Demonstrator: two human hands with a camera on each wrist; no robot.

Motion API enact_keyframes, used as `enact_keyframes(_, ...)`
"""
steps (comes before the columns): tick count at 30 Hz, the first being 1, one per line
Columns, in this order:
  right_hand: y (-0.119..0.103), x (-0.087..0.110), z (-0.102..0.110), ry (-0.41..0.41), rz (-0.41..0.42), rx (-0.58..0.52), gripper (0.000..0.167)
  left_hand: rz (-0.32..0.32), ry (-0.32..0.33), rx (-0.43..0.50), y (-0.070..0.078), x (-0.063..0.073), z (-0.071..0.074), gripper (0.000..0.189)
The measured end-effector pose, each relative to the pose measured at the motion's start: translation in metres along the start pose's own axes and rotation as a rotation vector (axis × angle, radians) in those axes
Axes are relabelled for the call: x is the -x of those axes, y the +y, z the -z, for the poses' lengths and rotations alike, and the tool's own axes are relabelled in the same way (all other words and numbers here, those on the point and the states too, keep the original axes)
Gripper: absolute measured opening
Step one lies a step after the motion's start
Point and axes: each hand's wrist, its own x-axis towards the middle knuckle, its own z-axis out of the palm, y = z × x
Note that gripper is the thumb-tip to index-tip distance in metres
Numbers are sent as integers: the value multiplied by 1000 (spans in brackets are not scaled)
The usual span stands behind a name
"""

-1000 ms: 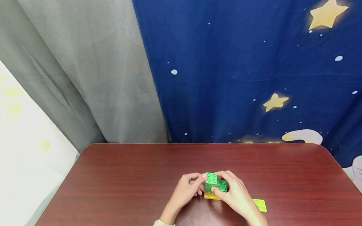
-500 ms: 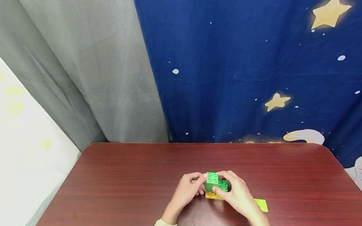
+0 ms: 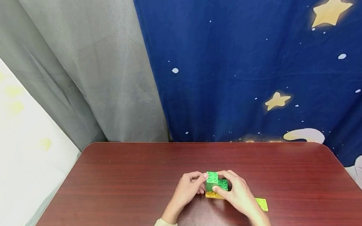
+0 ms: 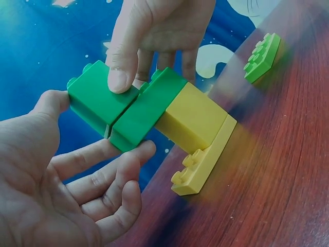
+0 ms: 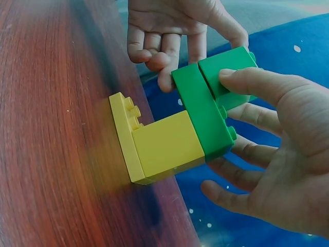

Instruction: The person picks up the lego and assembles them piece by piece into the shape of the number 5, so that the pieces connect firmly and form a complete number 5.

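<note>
A small stack of toy building bricks stands on the table between both hands. Its base is a flat yellow plate (image 4: 205, 172), with a yellow block (image 4: 193, 113) on one end. A longer green brick (image 5: 203, 110) lies across that block and overhangs it. On the overhanging end sits the top green brick (image 3: 212, 181), a thin dark line showing at the joint. My right hand (image 3: 238, 195) pinches this top brick, thumb on its near side and fingers behind. My left hand (image 3: 187, 187) pinches the overhanging end, thumb at the top brick's upper edge and fingers under the longer brick.
A flat lime-green plate (image 3: 262, 204) lies on the table to the right of the stack, partly covered by the right forearm in the head view. The reddish-brown wooden table (image 3: 128, 184) ends at a blue star-patterned curtain (image 3: 236, 78) behind.
</note>
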Motion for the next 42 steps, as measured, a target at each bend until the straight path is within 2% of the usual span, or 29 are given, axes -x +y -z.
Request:
enact_keyframes(8,3,0,0,-1,13,-6,28,24,8,19,2,1,-1,25)
enact_keyframes(15,6,0,0,-1,30,-9,29,16,9,23,27,12,0,21)
enact_keyframes(17,6,0,-1,-4,28,-12,29,19,9,22,29,13,1,22)
enact_keyframes(19,6,0,-1,-5,25,-17,29,23,7,26,26,11,0,22)
enact_keyframes(23,5,0,0,-2,30,-21,27,22,6,50,7,3,0,22)
enact_keyframes(30,5,0,0,-10,23,-13,27,20,11,44,7,2,-1,21)
enact_keyframes(33,4,-1,1,-8,27,-12,27,33,9,50,-3,-3,-2,22)
enact_keyframes(42,5,0,0,-9,21,-10,27,31,3,51,-1,-2,-1,24)
